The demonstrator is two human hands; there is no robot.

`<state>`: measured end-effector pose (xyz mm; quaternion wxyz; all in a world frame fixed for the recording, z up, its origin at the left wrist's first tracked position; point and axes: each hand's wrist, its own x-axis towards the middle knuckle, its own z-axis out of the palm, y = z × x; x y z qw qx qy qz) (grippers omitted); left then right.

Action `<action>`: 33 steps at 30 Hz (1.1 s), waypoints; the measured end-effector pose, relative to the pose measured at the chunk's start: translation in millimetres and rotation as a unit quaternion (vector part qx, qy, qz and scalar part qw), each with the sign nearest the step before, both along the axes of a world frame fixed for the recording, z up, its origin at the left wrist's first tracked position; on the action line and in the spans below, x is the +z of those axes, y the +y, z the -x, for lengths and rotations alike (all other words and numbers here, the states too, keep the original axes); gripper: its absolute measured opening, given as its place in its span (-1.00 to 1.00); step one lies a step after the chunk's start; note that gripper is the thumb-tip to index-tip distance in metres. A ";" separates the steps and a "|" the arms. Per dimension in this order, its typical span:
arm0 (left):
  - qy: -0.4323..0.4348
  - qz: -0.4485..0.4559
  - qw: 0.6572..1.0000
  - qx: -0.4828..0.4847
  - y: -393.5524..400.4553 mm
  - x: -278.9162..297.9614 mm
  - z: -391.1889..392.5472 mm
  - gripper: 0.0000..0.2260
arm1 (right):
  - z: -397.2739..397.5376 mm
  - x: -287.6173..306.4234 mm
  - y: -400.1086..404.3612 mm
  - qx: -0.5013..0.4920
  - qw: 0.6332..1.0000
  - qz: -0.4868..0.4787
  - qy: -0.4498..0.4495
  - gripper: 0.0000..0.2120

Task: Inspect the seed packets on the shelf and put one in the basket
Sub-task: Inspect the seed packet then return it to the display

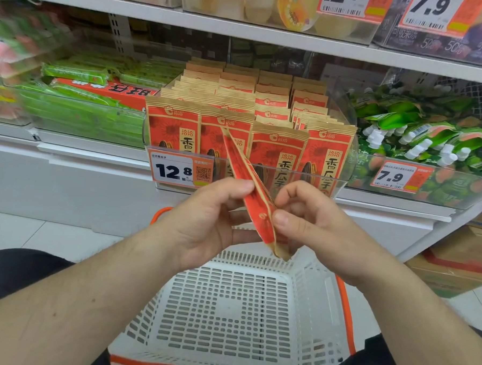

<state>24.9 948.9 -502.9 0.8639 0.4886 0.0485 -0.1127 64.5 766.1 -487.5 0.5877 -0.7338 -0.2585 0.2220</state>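
White shop shelves (pixel 270 36) across the background, tiled floor (pixel 36 235) below. Lower down, a white slotted basket (pixel 227 307) with orange handles, bare inside, between two dark-clothed knees.

On the middle shelf, a clear bin (pixel 343 185) packed with upright rows of packets (pixel 280 153): kraft-paper tops, red fronts with a faint sunflower print, a cream panel with black characters 香瓜子, striped seeds drawn beside it, and the logo 洽洽 at the top seam. Clipped to the bin's front, a price tag (pixel 179 169) reading 12.8, with a QR code on an orange patch. To the left, green wrapped snacks (pixel 79 104) and a red box with white characters seen upside down. To the right, green spouted pouches (pixel 421 138) behind a tag (pixel 396 178) reading 7.9. On the top shelf, jelly cups (pixel 293 12), tags partly readable as 12 and 7.9, and dark packs marked 50%.

Just above the basket and in front of the bin, one packet (pixel 250 188) held edge-on and tilted, top corner leaning up and left, kraft bottom seam pointing down. Same red and kraft colours, gold line along the edge, small logo near the lower end.

Left hand (pixel 209 222) pinching the packet's left side, thumb on top. Right hand (pixel 310 222) pinching the right edge, thumb on the red face, fingers curled behind.
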 end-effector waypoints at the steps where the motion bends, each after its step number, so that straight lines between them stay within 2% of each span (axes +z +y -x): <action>1: 0.012 0.026 1.000 -0.005 1.4 2.4 -0.6 -0.43 | -0.8 1.0 -1.6 0.006 1.000 -0.007 -0.001 -0.50; 5: 0.028 0.109 0.993 -0.026 4.0 3.9 -2.3 -0.30 | -4.8 2.1 -7.4 0.020 0.999 -0.032 0.007 -0.43; 9: 0.033 0.115 0.993 -0.021 4.1 5.0 -0.6 -0.47 | -8.2 2.5 -11.5 0.051 0.998 -0.037 0.001 -0.41; 17: 0.007 0.126 0.992 -0.028 6.3 3.0 -0.1 -0.49 | -10.9 3.6 -16.5 0.080 0.994 -0.064 0.031 -0.35; 19: 0.006 0.115 0.993 -0.032 5.6 1.8 0.1 -0.46 | -10.6 3.6 -15.5 0.065 0.996 -0.055 0.038 -0.34; 23: -0.019 0.071 0.996 -0.039 2.8 -4.6 0.5 -0.29 | -9.9 -2.0 -5.7 -0.034 0.996 -0.017 0.080 -0.37; 26: -0.023 0.037 0.998 -0.039 3.0 -5.2 0.3 -0.38 | -9.5 -5.0 -1.6 -0.062 0.993 -0.005 0.102 -0.36; 29: -0.015 0.008 1.000 -0.002 3.1 -4.7 -1.1 -0.43 | -8.3 -4.0 -3.3 -0.062 0.995 -0.021 0.072 -0.48; 33: -0.044 -0.074 0.996 0.028 2.7 -5.5 -0.1 -0.65 | -8.2 -6.2 -5.8 -0.081 0.996 -0.018 0.032 -0.52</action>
